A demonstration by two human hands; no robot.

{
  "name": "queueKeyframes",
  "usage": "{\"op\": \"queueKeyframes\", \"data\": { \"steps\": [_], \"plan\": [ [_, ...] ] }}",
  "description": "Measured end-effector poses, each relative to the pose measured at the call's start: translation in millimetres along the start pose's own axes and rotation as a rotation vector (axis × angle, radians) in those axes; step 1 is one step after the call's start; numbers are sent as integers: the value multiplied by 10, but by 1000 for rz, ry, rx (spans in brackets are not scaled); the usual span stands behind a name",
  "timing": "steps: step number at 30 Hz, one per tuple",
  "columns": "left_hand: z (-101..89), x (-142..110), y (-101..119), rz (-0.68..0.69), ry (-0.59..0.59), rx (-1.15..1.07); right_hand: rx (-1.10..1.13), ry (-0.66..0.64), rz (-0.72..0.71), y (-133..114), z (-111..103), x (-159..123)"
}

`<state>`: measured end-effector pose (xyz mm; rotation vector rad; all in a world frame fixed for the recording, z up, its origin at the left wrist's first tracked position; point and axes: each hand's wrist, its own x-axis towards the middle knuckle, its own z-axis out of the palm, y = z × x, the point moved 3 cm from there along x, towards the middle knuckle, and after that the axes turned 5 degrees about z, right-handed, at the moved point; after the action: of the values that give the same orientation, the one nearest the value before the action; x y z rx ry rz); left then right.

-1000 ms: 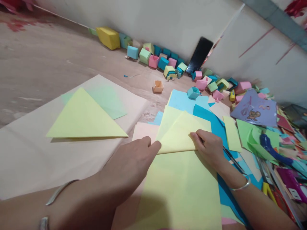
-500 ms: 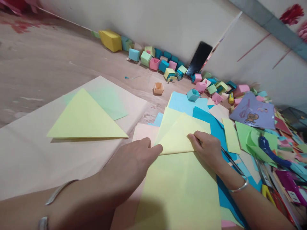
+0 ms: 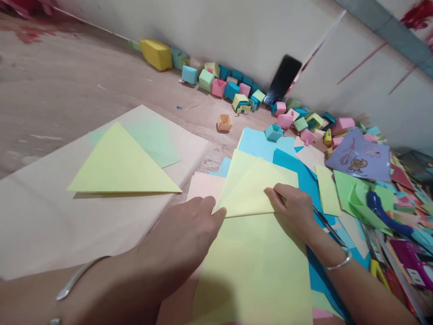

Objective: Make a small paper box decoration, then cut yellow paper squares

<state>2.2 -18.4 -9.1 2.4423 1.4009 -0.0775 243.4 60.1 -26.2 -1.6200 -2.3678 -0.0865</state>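
A pale yellow sheet of paper (image 3: 255, 192), folded into a triangle, lies on larger flat yellow sheets (image 3: 257, 271). My left hand (image 3: 189, 230) is closed at its left corner, the thumb tip on the folded edge; its other fingertips are hidden. My right hand (image 3: 294, 207) pinches the folded sheet near its right side, thumb along the lower fold. A dark pen (image 3: 328, 228) passes under or through the right hand; how it is held I cannot make out. To the left, a second yellow paper triangle (image 3: 123, 164) rests on a large pale sheet (image 3: 101, 230), over a light green piece.
Small folded paper boxes (image 3: 232, 90) line the wall, with a phone (image 3: 283, 80) leaning there. Blue sheets (image 3: 280, 158) lie under the yellow ones. At right are a purple pouch (image 3: 360, 155), a blue-handled tool (image 3: 385, 214), yellow-handled scissors (image 3: 377, 271) and many paper scraps.
My right hand has slid slightly left along the folded sheet. The left thumb has shifted a little down and left at the corner. The view sways slightly; the papers stay in place.
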Motion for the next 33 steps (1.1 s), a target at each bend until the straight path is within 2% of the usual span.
{"op": "queueKeyframes", "data": {
  "steps": [10,15,20,24,28,31,33],
  "plan": [
    [206,-107,116,94,186,226,5,-15,2,-10,-2,-3],
    [234,-170,150,152,198,242,-14,1,-13,-18,-9,-7],
    [287,-230,139,101,222,272,-137,45,-42,-60,-28,-26],
    [191,-143,182,258,244,372,-301,134,-88,-129,-50,-60],
    [29,-49,246,379,278,422,-393,110,-115,-192,-53,-62],
    [-8,1,269,394,219,332,-404,67,-103,-210,-52,-36],
    [-9,45,294,350,147,247,-387,53,-92,-212,-48,-16]
  ]
}}
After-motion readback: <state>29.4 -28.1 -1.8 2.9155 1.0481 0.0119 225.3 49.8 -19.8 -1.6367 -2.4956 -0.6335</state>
